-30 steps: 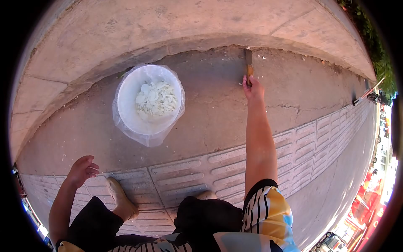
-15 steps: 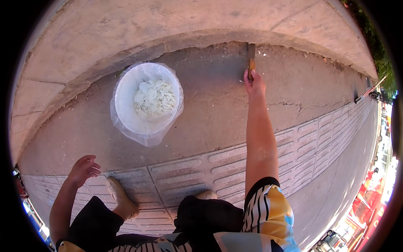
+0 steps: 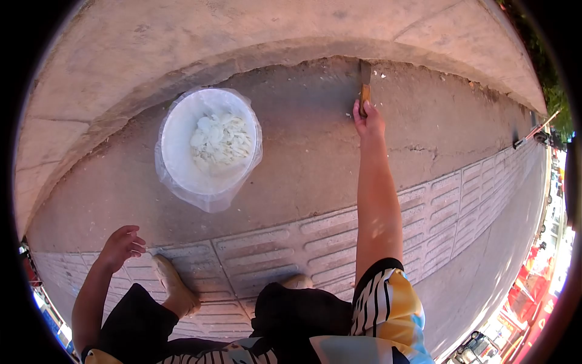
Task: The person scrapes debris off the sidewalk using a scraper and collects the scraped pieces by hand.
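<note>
At the upper right, my right hand (image 3: 369,120) grips the wooden handle of a scraper (image 3: 365,91). The flat dark blade points away from me, its tip at the foot of the raised concrete edge, and small white bits lie near it. My left hand (image 3: 123,247) hangs at the lower left above the paving, fingers apart and slightly bent, with nothing in it. Between the hands, farther forward, a white bucket (image 3: 176,148) lined with clear plastic stands on the ground. White flakes (image 3: 221,141) lie inside it.
A curved concrete ledge (image 3: 254,27) runs across the top. Ribbed paving tiles (image 3: 327,233) cross the ground under my shoes (image 3: 173,282). A long-handled tool (image 3: 533,131) lies at the far right, near plants and red objects.
The view has shifted slightly. My right hand and the scraper have moved very little, with more of the handle now showing. My left hand looks the same.
</note>
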A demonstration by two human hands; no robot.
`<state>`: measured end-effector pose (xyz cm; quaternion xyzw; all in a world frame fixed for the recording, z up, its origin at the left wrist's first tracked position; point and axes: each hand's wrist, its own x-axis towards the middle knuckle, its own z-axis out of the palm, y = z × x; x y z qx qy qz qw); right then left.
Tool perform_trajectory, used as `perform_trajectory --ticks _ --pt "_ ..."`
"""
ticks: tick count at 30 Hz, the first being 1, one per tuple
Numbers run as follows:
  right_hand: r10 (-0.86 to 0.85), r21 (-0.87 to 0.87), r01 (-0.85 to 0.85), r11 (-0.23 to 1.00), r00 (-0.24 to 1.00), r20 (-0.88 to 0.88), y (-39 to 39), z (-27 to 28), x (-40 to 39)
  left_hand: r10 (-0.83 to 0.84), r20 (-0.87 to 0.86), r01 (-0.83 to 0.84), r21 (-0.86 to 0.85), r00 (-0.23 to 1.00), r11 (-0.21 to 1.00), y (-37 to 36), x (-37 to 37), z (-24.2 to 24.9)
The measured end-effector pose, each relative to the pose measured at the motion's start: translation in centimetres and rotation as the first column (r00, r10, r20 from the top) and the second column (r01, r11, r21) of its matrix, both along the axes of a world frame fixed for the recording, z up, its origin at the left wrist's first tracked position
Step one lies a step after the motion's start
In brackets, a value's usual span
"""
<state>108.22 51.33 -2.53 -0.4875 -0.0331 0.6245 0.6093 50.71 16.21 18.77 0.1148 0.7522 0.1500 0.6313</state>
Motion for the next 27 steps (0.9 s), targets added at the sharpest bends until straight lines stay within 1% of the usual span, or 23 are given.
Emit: perform_trajectory --ticks 1,4,7,8,9,10,12,13,14,16,18,19,20,22,24,26,27 --pt "-0.004 0.003 0.004 1.0 1.0 -0.013 -0.4 0.1 0.3 -0.004 0.005 0.004 -0.005 1.0 1.0 0.2 0.2 0.0" --pt "0.058 -0.015 -0.058 0.998 0.998 0.019 -1.9 0.5 1.2 -0.04 0.014 0.04 0.002 0.999 0.999 0.6 0.4 -0.5" --pt "0.124 -0.013 -0.124 0.992 0.991 0.059 -5.2 1.7 1.8 -0.056 0.044 0.055 0.016 0.998 0.998 1.7 1.0 -1.3" --pt "0.184 0.06 -0.189 0.98 0.98 0.073 -6.9 2.7 1.6 -0.034 0.044 0.034 0.01 0.998 0.999 1.9 1.2 -1.1" --pt "0.252 0.13 -0.261 0.956 0.964 0.08 -8.9 4.3 0.8 -0.032 0.081 0.029 0.039 0.996 0.999 2.5 1.6 -0.9" --pt "0.339 0.182 -0.35 0.919 0.937 0.09 -10.9 6.4 -0.8 -0.018 0.078 0.016 0.03 0.997 0.999 2.8 1.7 -1.3" --pt "0.51 0.265 -0.519 0.813 0.854 0.105 -14.6 11.3 -3.6 0.004 0.182 -0.016 0.061 0.983 0.998 3.9 2.0 -1.9" --pt "0.593 0.293 -0.597 0.747 0.797 0.113 -16.0 12.7 -5.2 0.003 0.204 -0.017 0.068 0.979 0.998 4.7 2.5 -2.0" --pt "0.658 0.191 -0.699 0.689 0.714 0.24 -16.7 12.7 -6.9 -0.007 0.23 -0.011 0.079 0.973 0.997 5.5 3.2 -2.2" --pt "0.742 -0.051 -0.822 0.567 0.483 0.465 -17.8 13.0 -9.0 -0.028 0.234 0.009 0.082 0.972 0.997 7.3 4.8 -2.4" --pt "0.733 0.019 -0.778 0.628 0.599 0.323 -18.3 15.0 -9.6 -0.044 0.231 0.026 0.081 0.972 0.996 9.2 6.7 -2.1" --pt "0.73 0.059 -0.76 0.647 0.64 0.239 -18.5 15.9 -10.3 -0.08 0.236 0.056 0.105 0.968 0.993 10.4 7.4 -2.2" --pt "0.751 0.001 -0.782 0.623 0.599 0.278 -19.1 16.4 -10.5 -0.108 0.238 0.08 0.122 0.965 0.989 10.9 8.1 -2.6" --pt "0.809 -0.167 -0.828 0.535 0.446 0.383 -20.1 15.9 -10.1 -0.151 0.281 0.11 0.157 0.948 0.981 12.2 8.5 -5.2" --pt "0.748 -0.079 -0.755 0.651 0.621 0.235 -21.9 19.4 -10.2 -0.178 0.314 0.124 0.183 0.933 0.975 13.8 9.5 -6.0" --pt "0.69 0.062 -0.712 0.7 0.696 0.197 -24.5 24.4 -10.3 -0.167 0.362 0.083 0.238 0.917 0.968 14.2 10.0 -7.5" --pt "0.699 0.092 -0.725 0.683 0.685 0.205 -23.5 24.7 -11.7 -0.168 0.385 0.068 0.26 0.908 0.963 14.6 10.0 -7.5"
